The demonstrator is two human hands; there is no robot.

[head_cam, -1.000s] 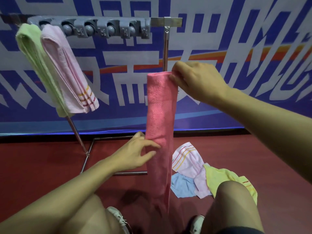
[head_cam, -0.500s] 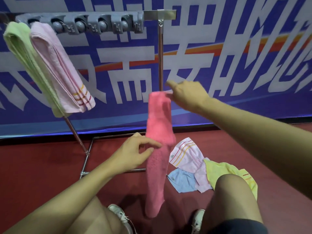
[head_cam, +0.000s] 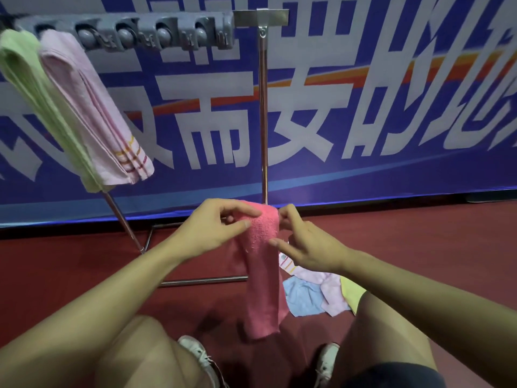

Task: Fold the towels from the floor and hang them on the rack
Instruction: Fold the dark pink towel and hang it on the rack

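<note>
A: What is held by the hands?

B: A coral towel [head_cam: 263, 278], folded into a long narrow strip, is held up by its top end between the knees. The left hand [head_cam: 212, 231] is curled over the top left corner, with the thumb and fingers pinching the cloth. The right hand [head_cam: 305, 245] is placed at the right edge; its upper fingers are pinched on the top corner, while the lower fingers are spread toward the terry face. The rest of the strip is left hanging, and its lower end is seen just above the floor [head_cam: 419, 247], between two white shoes [head_cam: 201, 357].

A: Where is the rack seen?

B: The rack [head_cam: 263, 107] is set ahead, in front of a blue banner [head_cam: 363, 93] printed with large white characters. A grey clip bar [head_cam: 156, 33] is carried along its top. Two folded towels are already hung at the left end: a green towel [head_cam: 33, 102] and, just beside it on the right, a pink towel [head_cam: 92, 107] with striped ends.

A: And what is left on the floor?

B: A small heap is seen to the right of the hanging strip, near the right knee. A blue towel [head_cam: 303, 299], a pale pink towel [head_cam: 333, 295] and a yellow towel [head_cam: 352, 294] can be made out, overlapping. A white striped piece [head_cam: 286, 264] is partly hidden behind the right hand, so whether it is a separate towel cannot be told.
</note>
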